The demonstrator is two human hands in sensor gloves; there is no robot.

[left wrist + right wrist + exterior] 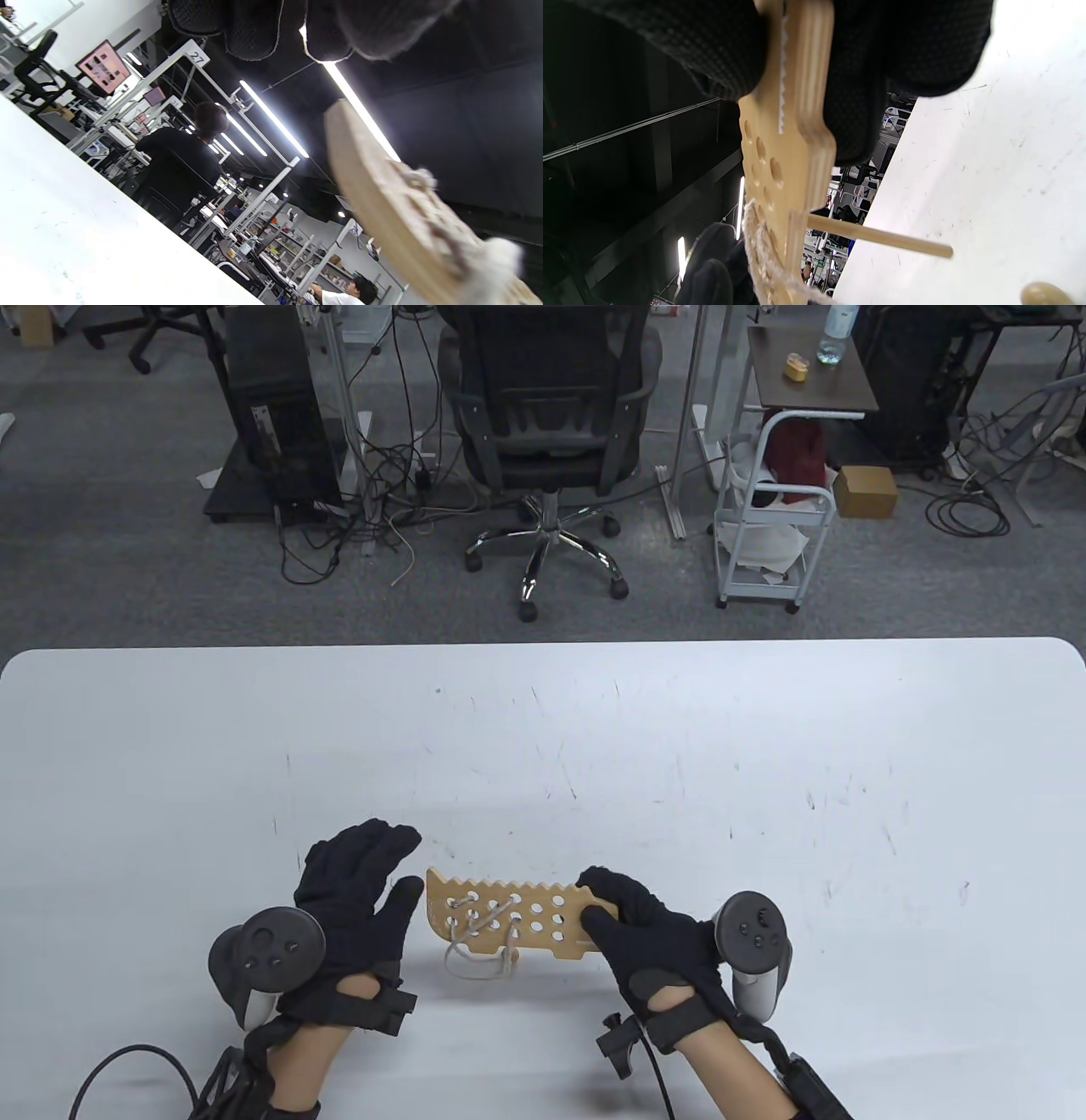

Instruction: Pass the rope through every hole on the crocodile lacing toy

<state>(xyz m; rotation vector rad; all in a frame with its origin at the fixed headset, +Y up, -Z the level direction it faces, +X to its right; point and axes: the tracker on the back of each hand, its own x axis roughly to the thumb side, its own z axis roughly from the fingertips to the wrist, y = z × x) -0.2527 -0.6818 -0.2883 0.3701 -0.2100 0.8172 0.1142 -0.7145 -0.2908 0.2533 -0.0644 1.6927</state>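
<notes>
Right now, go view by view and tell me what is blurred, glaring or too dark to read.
Table view: sharp and evenly lit, crocodile board and rope clear. Left wrist view: the board close and blurred, ceiling light strips glaring, left hand a dark mass. Right wrist view: the table washed out near the top, right hand dark, wooden needle sharp.

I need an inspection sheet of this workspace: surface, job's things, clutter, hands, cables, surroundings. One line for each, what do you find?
Surface: white table, with fine scratches and marks.
Job's things: wooden crocodile board held above the table; rope laced through holes near its left end, loops hanging; right holes empty; wooden needle sticks through the board.
Clutter: nothing seen on the table.
Hands: right hand grips the board's right end; left hand open beside its left end.
Cables: glove leads at both wrists; tangled cords on the floor.
Surroundings: office chair, computer tower, white cart, small table with bottle.
</notes>
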